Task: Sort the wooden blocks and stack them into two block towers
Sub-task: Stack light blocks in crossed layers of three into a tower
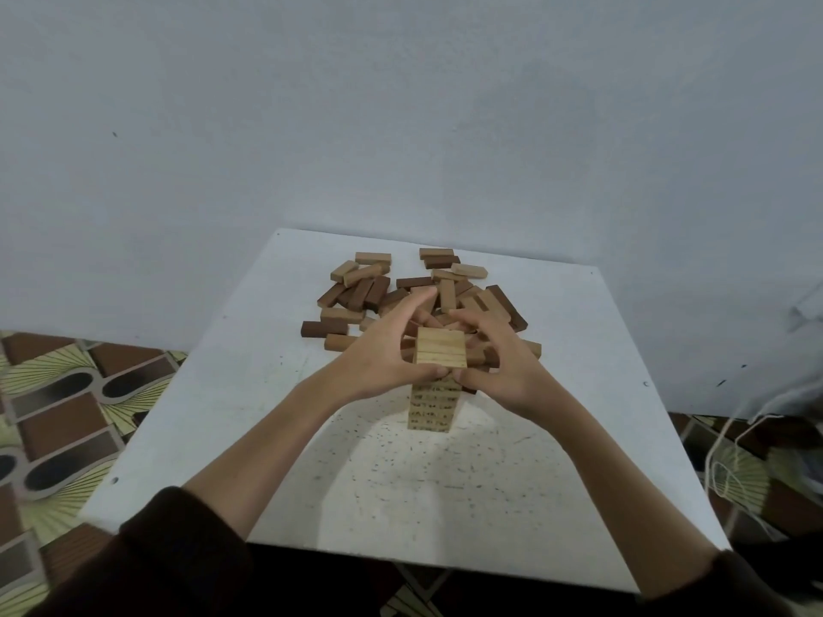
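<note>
Head view: the left hand (pixel 383 349) and right hand (pixel 499 354) curl their fingers round the top of the light-wood tower (pixel 436 394) standing mid-table (pixel 222 394); loose light and dark blocks (pixel 356 296) lie heaped just behind it.

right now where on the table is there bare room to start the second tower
Bare patches on the table: the near-left area beside the left hand, and the right side beyond the right hand. The far middle is crowded with the loose block pile, right behind the light tower.
</note>
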Demonstrator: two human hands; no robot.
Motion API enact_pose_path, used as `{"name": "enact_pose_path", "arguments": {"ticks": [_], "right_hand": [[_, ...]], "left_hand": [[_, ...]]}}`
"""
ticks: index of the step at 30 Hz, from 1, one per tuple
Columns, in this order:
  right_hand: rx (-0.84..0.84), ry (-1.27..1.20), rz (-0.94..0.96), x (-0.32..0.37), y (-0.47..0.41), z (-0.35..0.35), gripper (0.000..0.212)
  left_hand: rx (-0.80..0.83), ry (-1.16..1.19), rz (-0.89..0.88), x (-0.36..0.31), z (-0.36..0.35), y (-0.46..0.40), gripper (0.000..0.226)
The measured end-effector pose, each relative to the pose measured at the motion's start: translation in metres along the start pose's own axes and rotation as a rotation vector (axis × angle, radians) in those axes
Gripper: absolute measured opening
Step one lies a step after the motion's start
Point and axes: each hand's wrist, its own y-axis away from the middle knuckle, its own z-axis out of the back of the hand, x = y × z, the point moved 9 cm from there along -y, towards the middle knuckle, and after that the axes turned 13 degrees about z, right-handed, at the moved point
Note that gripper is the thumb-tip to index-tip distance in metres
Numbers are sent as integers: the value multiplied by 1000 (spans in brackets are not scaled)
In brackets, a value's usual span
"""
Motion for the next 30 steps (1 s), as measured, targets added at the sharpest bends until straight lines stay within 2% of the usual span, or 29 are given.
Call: {"name": "enact_pose_path", "arguments": {"ticks": [15,30], "right_hand": [[46,38,69,7,1,-1,75],[44,45,83,3,-1,0,72]], "left_hand": [[26,33,30,11,1,4,99],[-1,38,5,12,2,5,95]]}}
